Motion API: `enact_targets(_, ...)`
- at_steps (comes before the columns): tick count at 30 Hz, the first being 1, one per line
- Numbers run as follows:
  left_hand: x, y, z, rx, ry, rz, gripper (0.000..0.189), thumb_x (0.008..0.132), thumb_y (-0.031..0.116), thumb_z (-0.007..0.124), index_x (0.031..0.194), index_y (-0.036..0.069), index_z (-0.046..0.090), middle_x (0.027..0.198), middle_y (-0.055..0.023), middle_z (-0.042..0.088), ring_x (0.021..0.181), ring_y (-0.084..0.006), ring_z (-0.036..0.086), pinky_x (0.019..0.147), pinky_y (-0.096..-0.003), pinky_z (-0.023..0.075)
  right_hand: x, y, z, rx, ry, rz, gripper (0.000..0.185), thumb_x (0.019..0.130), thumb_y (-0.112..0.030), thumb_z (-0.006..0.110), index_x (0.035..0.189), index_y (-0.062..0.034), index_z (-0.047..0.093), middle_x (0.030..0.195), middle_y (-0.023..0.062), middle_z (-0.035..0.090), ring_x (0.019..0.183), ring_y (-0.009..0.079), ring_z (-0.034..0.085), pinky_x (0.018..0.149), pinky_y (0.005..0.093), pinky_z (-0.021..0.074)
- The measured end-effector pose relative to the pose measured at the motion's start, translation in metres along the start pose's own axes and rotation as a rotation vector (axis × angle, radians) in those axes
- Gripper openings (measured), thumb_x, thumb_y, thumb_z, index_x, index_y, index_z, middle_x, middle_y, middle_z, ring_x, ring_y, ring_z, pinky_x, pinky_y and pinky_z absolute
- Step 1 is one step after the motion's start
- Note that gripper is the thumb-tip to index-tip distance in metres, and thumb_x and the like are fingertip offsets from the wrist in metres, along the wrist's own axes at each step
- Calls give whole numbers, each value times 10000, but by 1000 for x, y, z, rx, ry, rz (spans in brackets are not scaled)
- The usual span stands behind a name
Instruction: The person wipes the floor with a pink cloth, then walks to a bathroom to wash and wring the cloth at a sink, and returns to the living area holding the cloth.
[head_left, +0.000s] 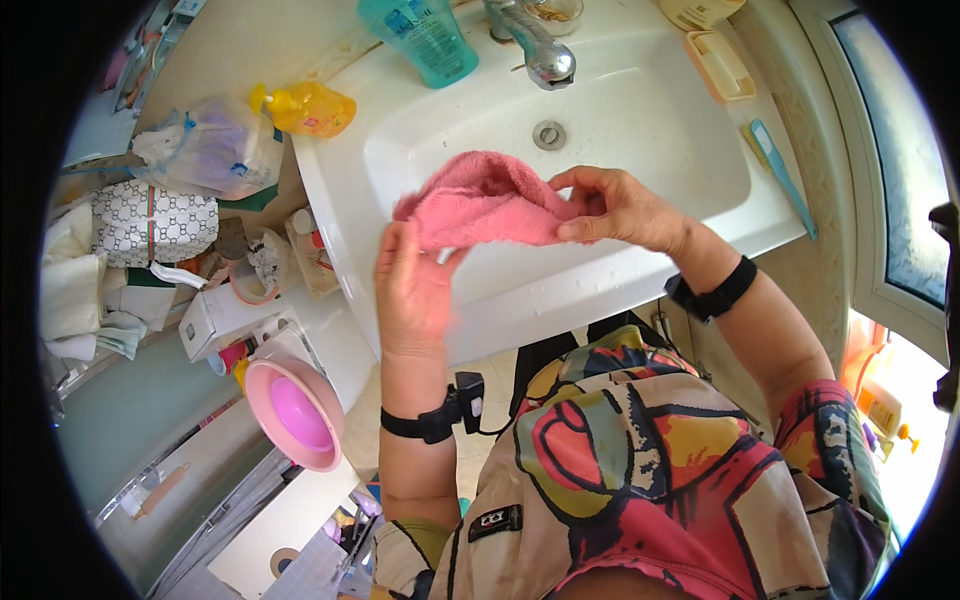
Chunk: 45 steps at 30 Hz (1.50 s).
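A fluffy pink cloth (487, 206) is stretched between my two hands over the front part of a white washbasin (645, 127). My left hand (412, 292), slightly blurred, grips the cloth's left end between thumb and fingers. At the other end, my right hand (619, 206) pinches the cloth's right corner. The cloth sags and folds in its middle, with a hollow facing up. Beyond it lie the metal drain (549, 135) and the chrome faucet (544, 56); no water stream shows under the spout.
A teal bottle (431, 41) and a yellow pump bottle (311, 109) stand on the basin's left rim. A soap box (720, 66) and a blue-handled brush (780, 176) lie on the right rim. Pink basins (259, 382) sit at left. A window (896, 150) is at right.
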<state>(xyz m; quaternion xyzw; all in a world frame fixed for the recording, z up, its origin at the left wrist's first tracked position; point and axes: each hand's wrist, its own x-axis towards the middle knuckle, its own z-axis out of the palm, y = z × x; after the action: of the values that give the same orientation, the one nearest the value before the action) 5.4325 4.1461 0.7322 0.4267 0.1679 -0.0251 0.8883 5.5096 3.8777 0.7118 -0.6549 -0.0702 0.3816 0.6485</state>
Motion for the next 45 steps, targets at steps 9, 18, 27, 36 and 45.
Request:
enact_targets(9, 14, 51, 22, 413, -62, 424, 111, 978, 132, 493, 955, 58, 573, 1132, -136, 607, 1131, -251, 548, 993, -454, 415, -10, -43, -51, -723, 207, -590, 106, 849, -25, 662, 933, 7, 605, 895, 36, 504, 776, 109, 544, 675, 228, 453)
enact_targets(18, 47, 96, 73, 27, -59, 399, 74, 957, 99, 524, 956, 57, 584, 880, -46, 621, 826, -128, 572, 805, -288, 453, -28, -138, -59, -74, 278, -510, 142, 858, -86, 632, 975, -12, 667, 934, 18, 677, 862, 125, 632, 729, 257, 489)
enact_targets(27, 57, 47, 95, 574, -143, 257, 123, 947, 144, 575, 880, 42, 568, 884, -37, 611, 852, -136, 595, 848, -356, 514, -38, -96, -107, -813, 501, -292, 138, 842, -97, 604, 932, 5, 623, 863, 85, 661, 796, 179, 649, 698, 296, 491)
enact_targets(36, 53, 53, 154, 375, -479, 295, 156, 918, 138, 620, 1031, 36, 586, 1010, -79, 629, 940, -172, 614, 869, -350, 515, -30, -162, -38, -552, 81, -613, 233, 766, 66, 581, 985, 20, 648, 795, 83, 664, 722, 137, 612, 657, 279, 509)
enact_targets(45, 56, -23, 106, 883, -316, 205, 448, 786, 80, 729, 1182, -17, 545, 1119, -90, 575, 1037, -174, 549, 852, -276, 456, -22, -147, -42, 60, 141, -544, 107, 815, -15, 562, 901, 5, 622, 697, 50, 627, 616, 120, 599, 545, 261, 477)
